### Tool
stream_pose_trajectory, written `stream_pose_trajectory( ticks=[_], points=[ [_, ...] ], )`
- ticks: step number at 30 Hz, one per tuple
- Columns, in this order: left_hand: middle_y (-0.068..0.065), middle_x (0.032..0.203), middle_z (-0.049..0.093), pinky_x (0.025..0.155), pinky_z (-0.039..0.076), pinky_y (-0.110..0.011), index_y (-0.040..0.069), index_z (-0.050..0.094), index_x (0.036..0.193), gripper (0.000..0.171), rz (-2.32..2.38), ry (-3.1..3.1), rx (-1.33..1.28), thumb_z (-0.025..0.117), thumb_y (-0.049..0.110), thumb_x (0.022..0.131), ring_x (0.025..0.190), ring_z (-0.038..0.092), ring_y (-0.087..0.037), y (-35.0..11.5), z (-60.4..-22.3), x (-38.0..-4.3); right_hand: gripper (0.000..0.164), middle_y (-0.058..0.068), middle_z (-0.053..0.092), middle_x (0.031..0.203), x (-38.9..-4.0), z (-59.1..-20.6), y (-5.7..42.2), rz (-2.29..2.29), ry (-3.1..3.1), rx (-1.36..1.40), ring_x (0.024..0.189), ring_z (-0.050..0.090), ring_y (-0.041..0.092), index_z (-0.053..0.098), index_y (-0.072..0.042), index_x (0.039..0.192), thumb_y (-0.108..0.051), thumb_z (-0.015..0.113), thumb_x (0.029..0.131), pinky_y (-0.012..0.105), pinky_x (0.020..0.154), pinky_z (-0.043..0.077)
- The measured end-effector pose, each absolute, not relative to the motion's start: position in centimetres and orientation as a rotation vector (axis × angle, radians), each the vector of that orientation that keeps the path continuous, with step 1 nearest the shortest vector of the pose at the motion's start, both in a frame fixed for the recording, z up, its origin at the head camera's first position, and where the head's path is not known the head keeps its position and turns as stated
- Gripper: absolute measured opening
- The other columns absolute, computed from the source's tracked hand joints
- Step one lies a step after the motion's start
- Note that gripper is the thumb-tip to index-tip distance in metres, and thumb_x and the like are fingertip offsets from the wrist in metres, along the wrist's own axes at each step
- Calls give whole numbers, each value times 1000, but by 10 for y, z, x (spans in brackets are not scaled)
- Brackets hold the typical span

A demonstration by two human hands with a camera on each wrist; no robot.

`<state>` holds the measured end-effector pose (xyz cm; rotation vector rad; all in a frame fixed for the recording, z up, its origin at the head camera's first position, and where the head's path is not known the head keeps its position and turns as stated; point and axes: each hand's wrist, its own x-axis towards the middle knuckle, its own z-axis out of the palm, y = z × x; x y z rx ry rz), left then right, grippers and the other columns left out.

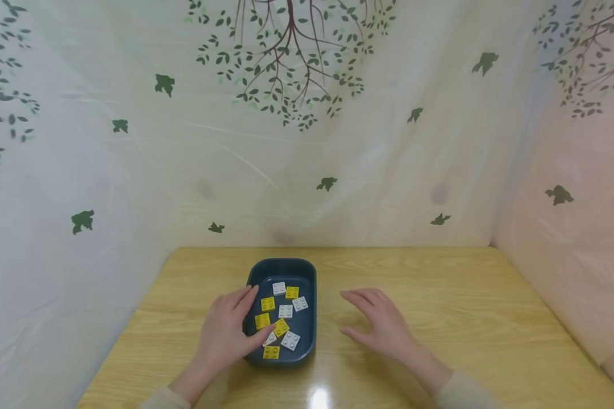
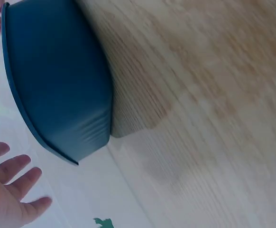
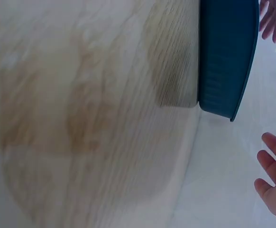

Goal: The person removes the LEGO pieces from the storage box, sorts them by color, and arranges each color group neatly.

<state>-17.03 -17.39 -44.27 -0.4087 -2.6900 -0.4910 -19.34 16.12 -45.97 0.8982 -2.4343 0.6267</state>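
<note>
A dark blue rectangular tray (image 1: 307, 332) stands on the table with its long side running away from me. Several white and yellow toy bricks, such as a white brick (image 1: 290, 341) and a yellow brick (image 1: 268, 304), lie loose inside it. My left hand (image 1: 227, 329) hovers at the tray's left side, fingers and thumb spread and relaxed; its thumb hides part of a white brick. The left wrist view shows a gap between this hand (image 2: 10, 190) and the tray's outer wall (image 2: 57, 71). Right of the tray, my right hand (image 1: 381, 324) is held in the air, fingers loosely extended, holding nothing.
The wood-grain table (image 1: 414, 272) reaches back to a pale hanging cloth (image 1: 266, 170) printed with branches, leaves and green birds. More cloth encloses the left and right sides. Light glares off the table's front (image 1: 319, 397).
</note>
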Motion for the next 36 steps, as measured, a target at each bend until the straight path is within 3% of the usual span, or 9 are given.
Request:
stream_pose_trajectory(
  ticks=[3,10,19,28,36],
  points=[
    [-14,132,61,97,48,-52,8,57,139,82,-592,-2681,-345,81,53,75,119,56,-33,-177,-442,-171,68,4,65,121,-193,-462,157,708,-2405,904,111,57,23,63,-11,131,-31,88,72,46,94,49],
    [-15,136,58,96,49,-53,8,55,141,77,-976,-2703,-151,81,46,80,123,54,-34,-187,-445,-175,62,4,65,122,-190,-468,145,924,-2452,882,112,56,24,64,-11,131,-19,87,74,47,93,50],
    [-16,146,47,93,52,-49,9,48,146,82,-1410,-2715,-108,87,31,77,127,50,-37,-207,-453,-182,63,2,65,123,-192,-470,125,1034,-2431,959,112,56,22,63,-11,132,-21,87,74,44,93,50],
    [-18,155,36,99,48,-49,4,37,152,87,-1787,-2747,-256,84,17,79,136,39,-43,-230,-459,-188,63,-3,62,129,-194,-457,100,1110,-2533,1041,118,53,18,60,-20,137,-30,83,80,42,99,48],
    [-19,158,31,106,34,-62,6,31,155,87,-1868,-2809,-430,79,15,84,136,39,-45,-238,-460,-191,59,-4,60,132,-200,-448,77,1136,-2608,1117,121,51,17,58,-24,139,-29,81,84,42,102,45]
  ],
)
